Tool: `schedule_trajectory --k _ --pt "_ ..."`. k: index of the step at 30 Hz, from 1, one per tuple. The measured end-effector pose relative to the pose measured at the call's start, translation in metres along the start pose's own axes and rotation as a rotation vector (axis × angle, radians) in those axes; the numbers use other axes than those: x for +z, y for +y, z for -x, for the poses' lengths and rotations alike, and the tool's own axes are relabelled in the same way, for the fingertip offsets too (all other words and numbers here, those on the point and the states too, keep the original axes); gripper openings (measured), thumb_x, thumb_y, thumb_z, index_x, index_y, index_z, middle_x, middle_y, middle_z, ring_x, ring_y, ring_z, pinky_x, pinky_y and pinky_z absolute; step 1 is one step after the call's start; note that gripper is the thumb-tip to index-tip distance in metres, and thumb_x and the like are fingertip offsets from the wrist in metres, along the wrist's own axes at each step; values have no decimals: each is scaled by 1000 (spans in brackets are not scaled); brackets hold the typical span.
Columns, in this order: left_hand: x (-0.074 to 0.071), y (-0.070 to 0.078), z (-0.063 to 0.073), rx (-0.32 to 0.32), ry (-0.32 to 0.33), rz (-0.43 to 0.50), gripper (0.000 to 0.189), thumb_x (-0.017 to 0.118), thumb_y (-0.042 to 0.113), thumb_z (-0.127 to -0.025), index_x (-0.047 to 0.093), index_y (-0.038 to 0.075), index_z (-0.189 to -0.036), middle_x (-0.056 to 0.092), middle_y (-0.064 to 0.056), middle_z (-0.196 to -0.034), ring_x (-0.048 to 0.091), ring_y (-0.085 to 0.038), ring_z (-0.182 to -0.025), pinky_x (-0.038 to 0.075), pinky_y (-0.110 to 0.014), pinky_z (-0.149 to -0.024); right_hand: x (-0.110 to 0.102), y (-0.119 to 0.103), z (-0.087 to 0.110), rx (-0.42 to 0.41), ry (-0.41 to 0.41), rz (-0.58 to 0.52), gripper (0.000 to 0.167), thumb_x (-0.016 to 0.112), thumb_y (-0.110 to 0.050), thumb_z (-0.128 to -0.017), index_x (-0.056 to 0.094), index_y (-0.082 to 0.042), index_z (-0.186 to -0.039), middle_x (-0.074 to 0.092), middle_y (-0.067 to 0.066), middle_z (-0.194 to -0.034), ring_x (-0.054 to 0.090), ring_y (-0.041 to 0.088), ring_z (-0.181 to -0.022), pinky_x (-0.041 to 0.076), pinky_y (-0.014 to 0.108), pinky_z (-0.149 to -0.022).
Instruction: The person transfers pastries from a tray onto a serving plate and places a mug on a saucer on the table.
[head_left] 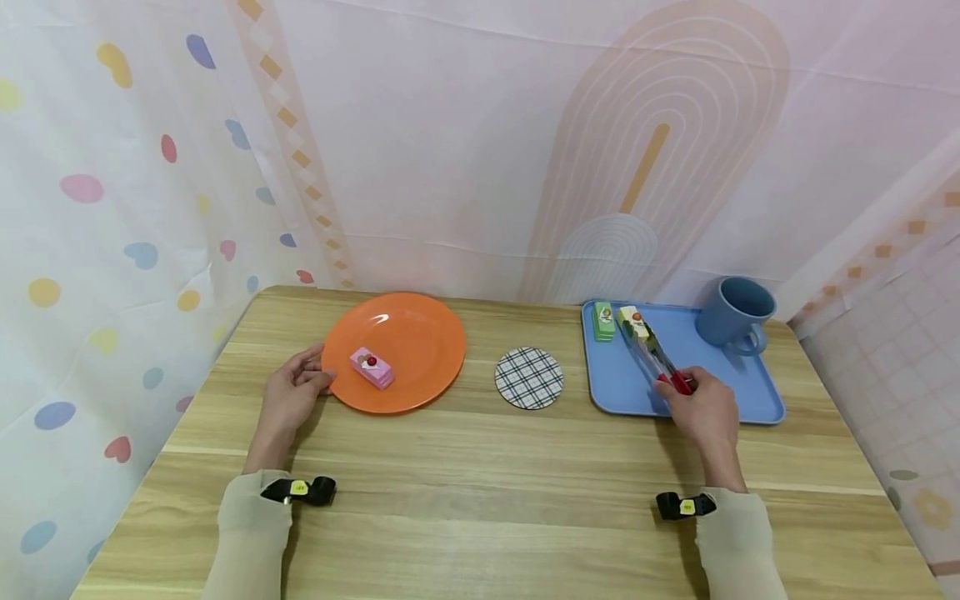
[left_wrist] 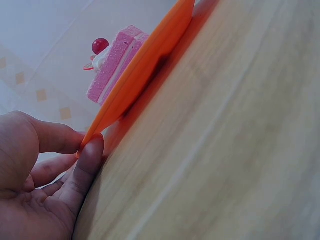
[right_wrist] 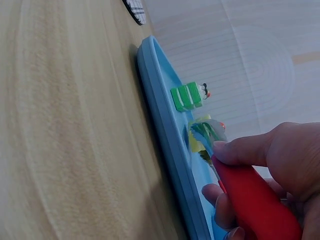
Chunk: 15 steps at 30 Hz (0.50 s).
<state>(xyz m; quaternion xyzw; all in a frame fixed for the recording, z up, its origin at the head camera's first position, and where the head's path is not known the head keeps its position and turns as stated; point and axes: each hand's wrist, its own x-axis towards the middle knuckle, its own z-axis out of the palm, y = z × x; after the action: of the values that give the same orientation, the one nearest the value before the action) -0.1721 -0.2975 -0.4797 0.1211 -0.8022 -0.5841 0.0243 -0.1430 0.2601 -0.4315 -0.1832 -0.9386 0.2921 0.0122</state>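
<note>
My left hand pinches the left rim of an orange plate between thumb and fingers. On that plate lies a pink toy cake slice topped with a red cherry. In my right hand are tongs with red handles, their metal tips around a pale yellow toy cake slice on the blue tray. Just left of it on the tray sits a green toy cake slice. In the right wrist view the tongs partly hide the yellow slice, so its contact with the tray is unclear.
A blue mug stands at the tray's back right corner. Between plate and tray lies a round checked coaster. A printed curtain hangs behind the wooden table.
</note>
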Motion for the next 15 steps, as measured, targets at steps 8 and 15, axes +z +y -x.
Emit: schedule_trajectory --k 8,15 --pt "1 1 1 -12 3 -13 56 62 10 -102 45 8 -155 59 2 -107 61 6 -83 60 -14 -75 -4 0 0 -3 5 -16 54 70 -38 -95 61 3 -130 64 27 -121 56 35 -97 41 31 -68" --pt "1 1 0 -4 2 -7 56 62 9 -101 45 7 -155 59 3 -107 61 6 -83 60 -14 -74 -6 -1 0 -13 24 -32 54 70 -38 -96 61 2 -131 63 27 -125 55 37 -102 42 32 -71"
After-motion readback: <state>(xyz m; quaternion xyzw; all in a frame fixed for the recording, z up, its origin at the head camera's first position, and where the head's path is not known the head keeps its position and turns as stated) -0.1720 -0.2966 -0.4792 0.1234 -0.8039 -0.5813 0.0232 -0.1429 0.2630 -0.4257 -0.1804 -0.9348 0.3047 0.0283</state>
